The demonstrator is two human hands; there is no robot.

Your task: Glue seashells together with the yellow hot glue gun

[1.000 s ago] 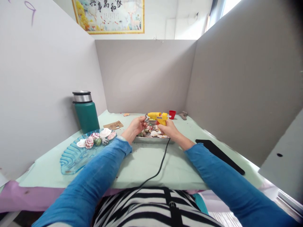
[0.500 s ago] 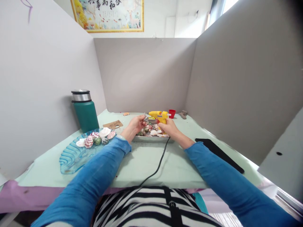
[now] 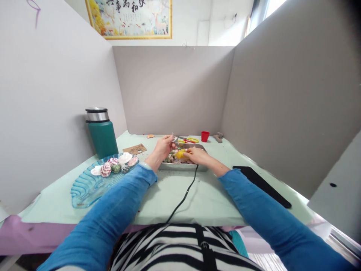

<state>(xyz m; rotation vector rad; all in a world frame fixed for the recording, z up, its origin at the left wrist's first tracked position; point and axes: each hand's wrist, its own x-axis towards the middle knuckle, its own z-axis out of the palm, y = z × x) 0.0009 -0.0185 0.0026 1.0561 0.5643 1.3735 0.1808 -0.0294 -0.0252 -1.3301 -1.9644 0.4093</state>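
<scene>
My left hand (image 3: pixel 163 147) is closed on a small shell (image 3: pixel 175 140), raised over the left part of a metal tray (image 3: pixel 180 166). Only part of that shell shows past the fingers. Lower and to the right, my right hand (image 3: pixel 197 155) grips a yellow hot glue gun (image 3: pixel 180 154) just above the shells in the tray. The glue gun's black cord (image 3: pixel 184 197) runs over the tray's front rim and down past the table's front edge. Several shells (image 3: pixel 169 158) fill the tray, partly covered by the hands.
A blue glass dish (image 3: pixel 90 188) with several shells stands at left, a green bottle (image 3: pixel 102 137) behind it. Behind the tray lie pliers (image 3: pixel 191 140) beside a red cup (image 3: pixel 205 136). A flat black object (image 3: pixel 262 186) lies at right; grey panels (image 3: pixel 175 90) enclose the table.
My right hand has lowered the glue gun and tipped it down into the tray, uncovering the pliers and red cup behind. My left hand stays nearly in place with the shell.
</scene>
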